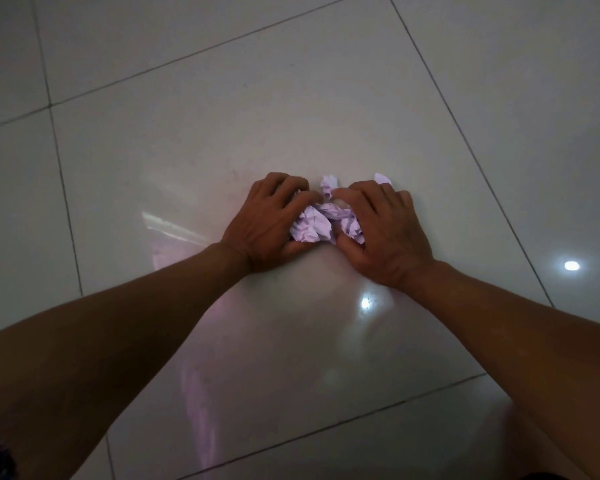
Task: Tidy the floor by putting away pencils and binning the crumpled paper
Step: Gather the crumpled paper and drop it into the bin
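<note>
Left hand [269,220] at 9 o'clock, right hand [383,230] at 3 o'clock, both curled round crumpled paper [321,223] on floor [222,133], squeezing bits together for one lift. No bin seen.

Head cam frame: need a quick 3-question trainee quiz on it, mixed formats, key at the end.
1. True or false: both the left hand and the right hand have fingers curled on the crumpled paper.
2. Multiple choice: the paper lies on
A. a wooden table
B. a pale tiled floor
C. a carpet
3. Fill in: the paper's colour looks pale ____.

Key
1. True: each hand grips one side of the wad.
2. B: glossy tiles with dark grout lines.
3. Purple (lilac). No pencils or bin show in this view.
</note>
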Available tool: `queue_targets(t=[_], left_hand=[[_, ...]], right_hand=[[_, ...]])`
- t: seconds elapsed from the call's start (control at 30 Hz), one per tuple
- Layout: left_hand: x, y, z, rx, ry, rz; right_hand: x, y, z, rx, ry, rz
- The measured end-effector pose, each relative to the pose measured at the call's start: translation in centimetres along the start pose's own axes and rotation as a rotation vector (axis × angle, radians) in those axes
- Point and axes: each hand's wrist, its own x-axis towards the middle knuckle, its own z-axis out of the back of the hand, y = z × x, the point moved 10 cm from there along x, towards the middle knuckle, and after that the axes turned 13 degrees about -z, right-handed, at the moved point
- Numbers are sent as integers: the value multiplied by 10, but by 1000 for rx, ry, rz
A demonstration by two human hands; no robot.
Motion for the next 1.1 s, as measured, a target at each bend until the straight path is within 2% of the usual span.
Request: queue_targets(t=[0.17,0.33,0.6,0.8,0.93,1.1], left_hand=[[-1,0,2,26,4,19],[-2,1,2,-6,16,29],[-3,-1,7,-101,1,13],[0,-7,7,-9,16,-9],[1,-6,3,58,45,-8],[1,-7,-3,53,52,-8]], right_hand=[[0,6,-4,-26,14,63],[3,7,-7,116,48,88],[4,0,-6,87,59,11],[6,-13,-16,69,37,-123],[7,-5,-11,50,-17,-25],[2,2,-4,86,1,42]])
